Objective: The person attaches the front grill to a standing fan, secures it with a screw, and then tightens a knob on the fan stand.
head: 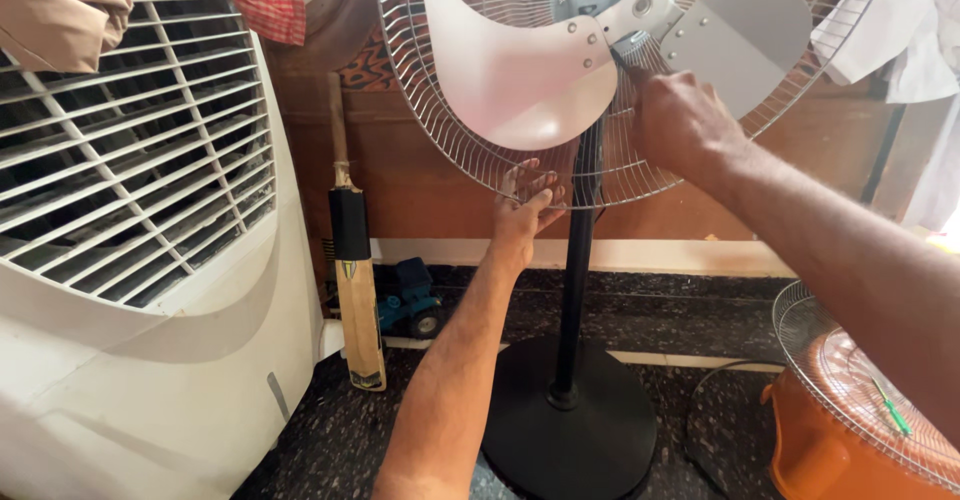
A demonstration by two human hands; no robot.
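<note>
Pedestal fan open, front guard off; we're working at the hub.
Left hand spread flat against the rear white wire grille, bracing it; right hand closed on a dark tool at the grey blade hub, centre far.

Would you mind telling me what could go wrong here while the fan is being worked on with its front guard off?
The left hand steadies only the thin rear grille, which might flex under pressure. The right hand works at the hub beside the bare blades, so a slip could nick fingers. The removed front guard rests loosely on an orange tub and could be knocked off.
</note>
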